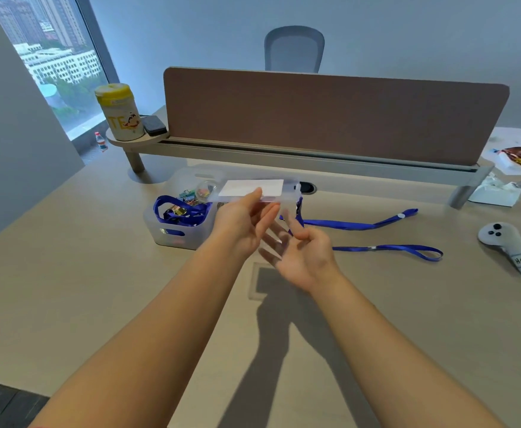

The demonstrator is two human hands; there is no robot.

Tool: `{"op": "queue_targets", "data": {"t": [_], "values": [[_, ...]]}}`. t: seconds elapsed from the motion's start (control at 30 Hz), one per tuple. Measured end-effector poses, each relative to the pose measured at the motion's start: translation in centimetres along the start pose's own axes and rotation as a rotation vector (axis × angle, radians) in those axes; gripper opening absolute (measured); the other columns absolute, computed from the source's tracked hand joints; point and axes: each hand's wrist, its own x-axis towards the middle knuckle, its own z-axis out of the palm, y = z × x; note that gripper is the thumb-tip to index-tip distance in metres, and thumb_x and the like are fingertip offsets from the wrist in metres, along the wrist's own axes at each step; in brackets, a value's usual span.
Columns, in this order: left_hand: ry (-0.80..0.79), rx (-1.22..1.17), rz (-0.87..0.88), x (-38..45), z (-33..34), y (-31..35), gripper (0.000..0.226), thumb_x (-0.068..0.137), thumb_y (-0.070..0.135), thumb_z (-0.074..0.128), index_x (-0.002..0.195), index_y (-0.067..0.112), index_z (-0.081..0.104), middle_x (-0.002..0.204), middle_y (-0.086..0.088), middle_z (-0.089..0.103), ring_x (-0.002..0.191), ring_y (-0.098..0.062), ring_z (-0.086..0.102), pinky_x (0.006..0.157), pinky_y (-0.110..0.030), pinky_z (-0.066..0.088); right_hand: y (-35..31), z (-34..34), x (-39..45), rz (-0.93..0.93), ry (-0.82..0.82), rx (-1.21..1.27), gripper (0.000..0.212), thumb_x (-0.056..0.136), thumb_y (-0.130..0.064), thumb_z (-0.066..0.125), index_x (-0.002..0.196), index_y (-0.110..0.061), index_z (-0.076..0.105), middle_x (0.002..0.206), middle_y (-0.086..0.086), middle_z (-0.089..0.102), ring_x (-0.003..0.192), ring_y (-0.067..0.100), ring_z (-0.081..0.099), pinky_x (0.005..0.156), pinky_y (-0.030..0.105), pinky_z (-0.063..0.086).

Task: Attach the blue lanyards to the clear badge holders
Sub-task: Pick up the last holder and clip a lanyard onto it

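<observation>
My left hand [240, 222] holds a clear badge holder [271, 189] with a white card inside, lifted flat above the desk, thumb on top and fingers beneath. A blue lanyard [354, 224] hangs from the holder's right end and trails right across the desk. My right hand [302, 251] hovers just below the holder, palm up, fingers spread and blurred, holding nothing. A second blue lanyard [407, 250] lies on the desk further right. More blue lanyards [175, 211] sit in a clear plastic bin [172, 236].
The bin also holds coloured clips. A brown divider panel [330, 115] closes off the back of the desk. A wipes canister [120, 112] stands on a shelf at back left. A grey controller [506, 245] lies at right, tissues and packets at far right.
</observation>
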Motion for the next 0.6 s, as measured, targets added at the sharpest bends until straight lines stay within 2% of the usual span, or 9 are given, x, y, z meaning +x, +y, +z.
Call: {"op": "queue_targets", "data": {"t": [0.13, 0.2, 0.27, 0.33, 0.37, 0.43, 0.5, 0.6], "values": [[0.034, -0.028, -0.025, 0.2, -0.9, -0.1, 0.013, 0.089, 0.012, 0.052, 0.083, 0.001, 0.054, 0.080, -0.011, 0.058, 0.073, -0.017, 0.061, 0.065, -0.020, 0.052, -1.5, 0.6, -0.7, -0.134, 0.068, 0.132, 0.047, 0.089, -0.014, 0.022, 0.128, -0.030, 0.042, 0.143, 0.007, 0.043, 0.130, 0.031, 0.040, 0.103, 0.044, 0.029], [0.062, -0.012, -0.032, 0.3, -1.1, -0.3, 0.011, 0.089, 0.012, 0.053, 0.083, 0.002, 0.054, 0.080, -0.011, 0.059, 0.073, -0.018, 0.061, 0.064, -0.021, 0.053, -2.5, 0.4, -1.3, -0.191, 0.142, 0.206, 0.043, 0.090, -0.014, 0.026, 0.131, -0.020, 0.037, 0.138, 0.010, 0.046, 0.133, 0.034, 0.038, 0.110, 0.045, 0.026], [0.076, 0.005, -0.049, 0.6, -1.1, -0.7, 0.010, 0.089, 0.012, 0.053, 0.083, 0.003, 0.054, 0.081, -0.011, 0.060, 0.072, -0.017, 0.062, 0.064, -0.020, 0.053, -3.7, -0.1, -1.8, -0.239, 0.200, 0.247, 0.028, 0.092, -0.014, 0.029, 0.113, -0.009, 0.047, 0.121, 0.008, 0.051, 0.131, 0.033, 0.042, 0.111, 0.044, 0.027], [0.080, 0.041, -0.064, 0.8, -1.0, -1.2, 0.011, 0.089, 0.012, 0.053, 0.081, 0.004, 0.054, 0.081, -0.010, 0.060, 0.071, -0.017, 0.062, 0.070, -0.021, 0.052, -5.0, -0.8, -2.3, -0.291, 0.267, 0.255, 0.021, 0.094, -0.016, 0.033, 0.088, -0.010, 0.052, 0.111, 0.006, 0.055, 0.124, 0.029, 0.048, 0.110, 0.042, 0.030], [0.082, 0.059, -0.067, 1.0, -0.9, -1.5, 0.011, 0.089, 0.012, 0.053, 0.080, 0.005, 0.054, 0.080, -0.009, 0.060, 0.071, -0.016, 0.062, 0.073, -0.022, 0.051, -5.7, -1.3, -2.4, -0.331, 0.312, 0.243, 0.022, 0.095, -0.018, 0.035, 0.082, -0.013, 0.051, 0.107, 0.005, 0.058, 0.118, 0.028, 0.051, 0.108, 0.040, 0.033], [0.083, 0.082, -0.071, 1.4, -0.6, -2.2, 0.013, 0.089, 0.012, 0.053, 0.078, 0.006, 0.053, 0.078, -0.009, 0.060, 0.069, -0.016, 0.062, 0.073, -0.025, 0.054, -7.0, -2.6, -2.6, -0.418, 0.406, 0.191, 0.018, 0.095, -0.020, 0.041, 0.085, -0.012, 0.054, 0.094, 0.001, 0.062, 0.105, 0.023, 0.055, 0.099, 0.035, 0.039], [0.078, 0.087, -0.067, 1.9, -0.1, -2.9, 0.016, 0.089, 0.011, 0.052, 0.074, 0.006, 0.052, 0.075, -0.009, 0.059, 0.069, -0.016, 0.061, 0.066, -0.027, 0.058, -8.4, -4.1, -2.8, -0.502, 0.499, 0.116, 0.012, 0.094, -0.018, 0.046, 0.094, -0.010, 0.056, 0.087, -0.001, 0.064, 0.093, 0.017, 0.060, 0.091, 0.031, 0.043], [0.041, 0.092, -0.065, 2.7, 0.6, -4.1, 0.016, 0.090, 0.011, 0.052, 0.074, 0.007, 0.052, 0.075, -0.008, 0.058, 0.069, -0.016, 0.061, 0.046, -0.018, 0.056, -10.4, -5.6, -3.9, -0.625, 0.606, 0.040, 0.014, 0.093, -0.010, 0.049, 0.080, -0.014, 0.055, 0.080, -0.001, 0.063, 0.076, 0.009, 0.061, 0.083, 0.027, 0.048]]}}
